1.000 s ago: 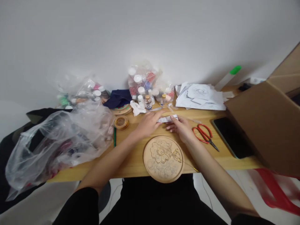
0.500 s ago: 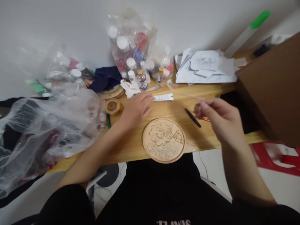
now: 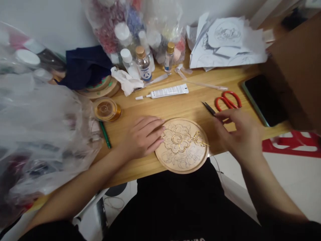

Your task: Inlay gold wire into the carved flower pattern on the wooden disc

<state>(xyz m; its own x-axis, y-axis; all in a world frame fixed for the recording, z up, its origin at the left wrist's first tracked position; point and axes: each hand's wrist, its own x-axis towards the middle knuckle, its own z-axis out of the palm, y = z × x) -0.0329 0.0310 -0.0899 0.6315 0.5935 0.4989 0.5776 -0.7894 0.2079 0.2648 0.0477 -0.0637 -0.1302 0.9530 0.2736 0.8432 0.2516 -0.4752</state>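
Behind our hands, a clear plastic bag leans against the white wall, stuffed with white-capped jars of red and blue beads. Just in front of it stand small clear bottles, two with brown caps. On the pale wooden table, a white glue tube lies flat, well behind the round carved wooden disc. Our left hand rests loose and flat, fingertips touching the disc's left rim beside its gold wire outline. Our right hand pinches black tweezers next to red-handled scissors. A dark phone lies near a brown cardboard box.
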